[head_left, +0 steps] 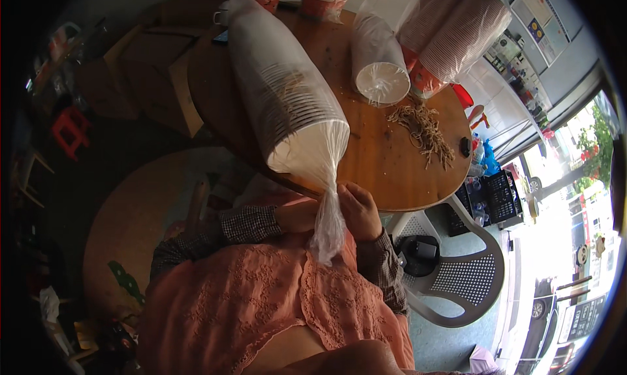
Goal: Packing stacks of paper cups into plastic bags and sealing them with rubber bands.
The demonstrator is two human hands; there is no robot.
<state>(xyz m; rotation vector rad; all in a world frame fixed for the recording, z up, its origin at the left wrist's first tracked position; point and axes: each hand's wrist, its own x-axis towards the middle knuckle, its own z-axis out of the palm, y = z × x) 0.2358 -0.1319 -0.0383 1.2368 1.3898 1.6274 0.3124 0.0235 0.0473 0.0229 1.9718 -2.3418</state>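
Both hands' grip (330,208) around bag neck (328,212)

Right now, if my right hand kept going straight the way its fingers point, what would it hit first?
Your right hand points up at the gathered neck of the clear plastic bag it already pinches; just beyond sits the stack of paper cups inside, though depth is hard to judge.

Rubber bands (424,130) lie scattered on the round wooden table (392,179) at centre right; a white plastic chair (457,280) stands lower right, cardboard boxes (153,65) upper left.
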